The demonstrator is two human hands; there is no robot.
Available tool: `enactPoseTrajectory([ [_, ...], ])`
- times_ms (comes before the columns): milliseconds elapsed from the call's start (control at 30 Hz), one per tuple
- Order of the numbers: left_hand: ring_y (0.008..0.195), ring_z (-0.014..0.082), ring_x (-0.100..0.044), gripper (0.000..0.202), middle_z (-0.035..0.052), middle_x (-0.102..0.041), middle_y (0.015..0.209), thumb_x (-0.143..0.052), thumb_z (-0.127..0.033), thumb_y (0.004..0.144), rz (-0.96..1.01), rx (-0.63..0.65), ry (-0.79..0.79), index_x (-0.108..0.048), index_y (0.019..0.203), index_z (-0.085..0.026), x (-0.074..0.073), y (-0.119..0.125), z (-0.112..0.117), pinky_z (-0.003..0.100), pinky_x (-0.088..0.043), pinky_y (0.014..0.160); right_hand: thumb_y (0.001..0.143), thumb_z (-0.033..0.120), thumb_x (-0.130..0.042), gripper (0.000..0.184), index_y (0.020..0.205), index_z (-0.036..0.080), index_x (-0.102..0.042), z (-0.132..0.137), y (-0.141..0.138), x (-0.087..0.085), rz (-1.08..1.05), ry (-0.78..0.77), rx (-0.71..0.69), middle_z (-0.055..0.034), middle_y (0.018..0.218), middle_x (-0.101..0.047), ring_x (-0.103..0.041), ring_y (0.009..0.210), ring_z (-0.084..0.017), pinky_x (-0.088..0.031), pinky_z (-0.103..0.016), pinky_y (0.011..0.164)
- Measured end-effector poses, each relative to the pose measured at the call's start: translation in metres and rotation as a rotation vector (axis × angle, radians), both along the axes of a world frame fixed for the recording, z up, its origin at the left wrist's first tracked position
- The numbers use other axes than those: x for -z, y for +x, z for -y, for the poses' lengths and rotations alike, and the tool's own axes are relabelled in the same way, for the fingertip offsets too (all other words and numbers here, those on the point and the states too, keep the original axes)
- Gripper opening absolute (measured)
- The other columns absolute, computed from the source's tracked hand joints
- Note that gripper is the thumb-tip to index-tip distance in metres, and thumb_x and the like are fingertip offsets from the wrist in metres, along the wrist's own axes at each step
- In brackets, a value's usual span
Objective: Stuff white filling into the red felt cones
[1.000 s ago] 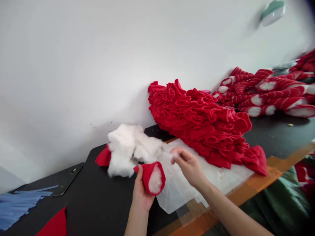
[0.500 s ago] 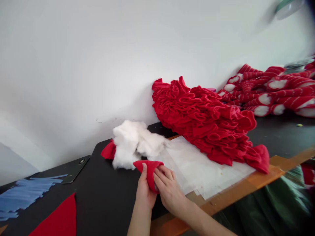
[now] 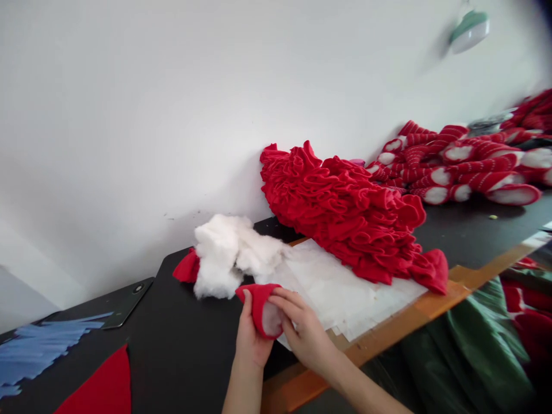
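Observation:
My left hand [image 3: 252,342] is closed around a small red fabric cone [image 3: 257,303], its thumb along the near side. The cone's point faces left and its open end is turned toward me, with white stuffing [image 3: 271,319] visible inside. At that open end, the fingers of my right hand [image 3: 309,334] pinch the upper right rim. Just beyond my hands lies a fluffy heap of white fibre filling [image 3: 219,247]. Another red fabric piece [image 3: 187,267] pokes out from the heap's left side.
A long pile of red fabric pieces [image 3: 336,207] rests on white sheets [image 3: 314,282]. Striped red stuffed tubes [image 3: 457,164] are heaped farther right. On the left are a phone [image 3: 129,305], blue strips [image 3: 47,345] and a flat red piece [image 3: 103,385]. Brown tape [image 3: 431,313] covers the table edge.
The cone's open end has turned toward me, showing the white stuffing. My right hand's fingers have drawn back from inside the cone to its rim. The camera view has shifted slightly right.

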State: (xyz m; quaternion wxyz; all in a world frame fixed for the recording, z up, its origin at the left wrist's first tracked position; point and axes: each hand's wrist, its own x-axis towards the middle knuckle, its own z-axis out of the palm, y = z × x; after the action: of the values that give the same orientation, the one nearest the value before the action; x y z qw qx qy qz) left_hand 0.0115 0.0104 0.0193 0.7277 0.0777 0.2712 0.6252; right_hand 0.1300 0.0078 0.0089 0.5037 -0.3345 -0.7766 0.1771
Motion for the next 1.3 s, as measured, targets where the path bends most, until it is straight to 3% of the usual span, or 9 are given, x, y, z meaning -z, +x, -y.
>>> enactPoseTrajectory([
  [100, 0.075, 0.0196, -0.069, 0.034, 0.0096, -0.073, 0.083, -0.044, -0.038, 0.092, -0.003, -0.087, -0.069, -0.066, 0.09, -0.012, -0.002, -0.007, -0.003, 0.032, -0.054, 0.073, 0.086, 0.007, -0.038, 0.034, 0.107, 0.021, -0.061, 0.006, 0.012, 0.0, -0.177, -0.016, 0.044, -0.0101, 0.112, -0.061, -0.058, 0.106, -0.02, -0.051, -0.037, 0.091],
  [233, 0.075, 0.0208, -0.069, 0.037, 0.0109, -0.073, 0.084, -0.042, -0.041, 0.092, -0.037, -0.117, -0.07, -0.065, 0.094, -0.011, -0.001, -0.007, -0.004, 0.032, -0.054, 0.071, 0.089, 0.016, -0.045, 0.024, 0.105, 0.022, -0.062, 0.019, 0.012, 0.009, -0.171, -0.04, 0.112, -0.0106, 0.114, -0.058, -0.057, 0.109, -0.022, -0.05, -0.039, 0.093],
  [400, 0.082, 0.024, -0.069, 0.043, 0.0181, -0.071, 0.095, -0.052, -0.043, 0.087, -0.118, -0.094, -0.035, -0.064, 0.101, -0.005, 0.005, 0.016, 0.001, 0.033, -0.055, 0.076, 0.083, 0.028, -0.059, 0.045, 0.126, 0.017, -0.05, 0.021, -0.004, 0.018, -0.247, -0.158, 0.247, -0.0159, 0.13, -0.049, -0.047, 0.123, -0.029, -0.043, -0.047, 0.102],
  [567, 0.076, 0.0197, -0.069, 0.034, 0.0136, -0.073, 0.087, -0.05, -0.037, 0.089, -0.1, -0.101, -0.055, -0.068, 0.094, -0.008, 0.009, 0.033, 0.006, 0.027, -0.055, 0.074, 0.084, 0.025, -0.054, 0.035, 0.118, 0.016, -0.057, 0.015, -0.007, 0.02, -0.259, -0.256, 0.22, -0.0151, 0.126, -0.055, -0.05, 0.12, -0.028, -0.042, -0.047, 0.103],
  [767, 0.081, 0.0202, -0.07, 0.034, 0.0141, -0.074, 0.092, -0.049, -0.035, 0.09, -0.098, -0.006, -0.055, -0.071, 0.091, -0.009, 0.013, 0.024, 0.005, 0.028, -0.055, 0.077, 0.082, 0.021, -0.058, 0.042, 0.123, 0.013, -0.054, 0.01, 0.012, 0.017, -0.049, -0.13, -0.008, -0.0155, 0.127, -0.057, -0.048, 0.124, -0.028, -0.038, -0.048, 0.107],
  [933, 0.085, 0.0226, -0.07, 0.038, 0.0139, -0.074, 0.093, -0.043, -0.037, 0.092, -0.056, -0.089, -0.054, -0.07, 0.091, -0.011, 0.01, 0.007, 0.003, 0.033, -0.055, 0.078, 0.088, 0.023, -0.052, 0.035, 0.122, 0.017, -0.054, 0.016, 0.021, 0.024, -0.09, 0.018, 0.138, -0.0139, 0.126, -0.058, -0.044, 0.127, -0.028, -0.041, -0.051, 0.104],
  [1033, 0.085, 0.0233, -0.069, 0.041, 0.0143, -0.074, 0.09, -0.044, -0.041, 0.09, -0.075, -0.055, -0.047, -0.071, 0.09, -0.01, 0.011, 0.011, 0.006, 0.034, -0.054, 0.079, 0.082, 0.029, -0.062, 0.043, 0.123, 0.018, -0.056, 0.023, 0.011, 0.031, -0.118, 0.011, 0.155, -0.0141, 0.132, -0.053, -0.035, 0.132, -0.032, -0.037, -0.054, 0.105],
  [1167, 0.09, 0.0217, -0.068, 0.035, 0.0132, -0.072, 0.095, -0.052, -0.042, 0.086, -0.151, -0.021, 0.013, -0.07, 0.093, -0.012, 0.018, 0.022, 0.007, 0.03, -0.052, 0.083, 0.084, 0.033, -0.059, 0.022, 0.098, 0.022, -0.071, 0.014, -0.001, 0.031, -0.44, -0.187, 0.11, -0.0109, 0.129, -0.056, -0.045, 0.125, -0.03, -0.038, -0.049, 0.104],
  [1300, 0.089, 0.0224, -0.067, 0.031, 0.0084, -0.071, 0.093, -0.063, -0.044, 0.076, -0.545, -0.198, 0.162, -0.065, 0.092, -0.017, 0.025, 0.017, -0.007, 0.036, -0.054, 0.08, 0.08, 0.046, -0.063, 0.029, 0.094, 0.023, -0.071, 0.002, 0.035, 0.017, -1.005, -0.634, -0.008, -0.0061, 0.1, -0.071, -0.064, 0.095, -0.023, -0.05, -0.039, 0.088],
])
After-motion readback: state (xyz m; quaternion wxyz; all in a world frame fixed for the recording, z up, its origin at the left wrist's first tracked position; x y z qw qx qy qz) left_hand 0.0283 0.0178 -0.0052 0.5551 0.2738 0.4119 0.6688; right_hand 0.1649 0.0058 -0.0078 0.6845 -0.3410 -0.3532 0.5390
